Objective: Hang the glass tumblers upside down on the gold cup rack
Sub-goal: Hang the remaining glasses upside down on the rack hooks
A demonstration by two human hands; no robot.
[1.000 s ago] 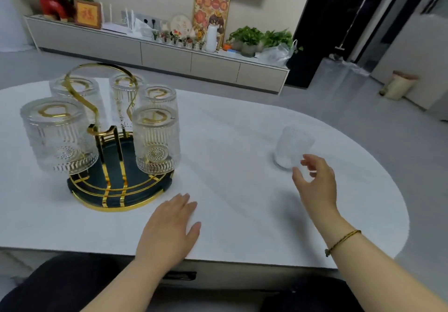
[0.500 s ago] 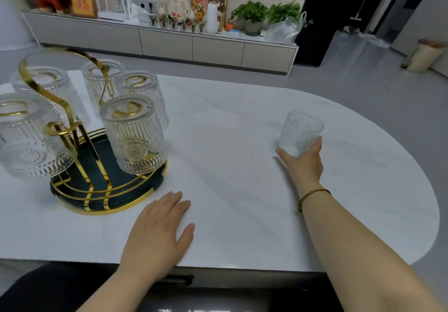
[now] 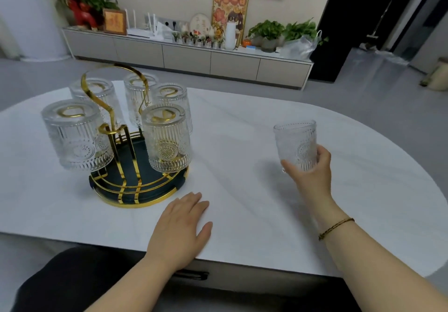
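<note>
The gold cup rack (image 3: 135, 190), with a dark round base and a looped gold handle, stands on the left part of the white table (image 3: 242, 166). Several ribbed glass tumblers (image 3: 167, 139) hang upside down on its prongs. My right hand (image 3: 311, 173) grips one more glass tumbler (image 3: 296, 141) by its lower half, upright, mouth up, raised a little off the table at the right. My left hand (image 3: 180, 229) lies flat, palm down, on the table near the front edge, just right of the rack's base, holding nothing.
The table's rounded edge curves close on the right and front. A low sideboard (image 3: 189, 57) with plants, frames and a white bottle stands along the far wall. Grey floor lies between it and the table.
My right hand reached the lone tumbler, closed around it and lifted it off the table. My left hand stayed flat on the table.
</note>
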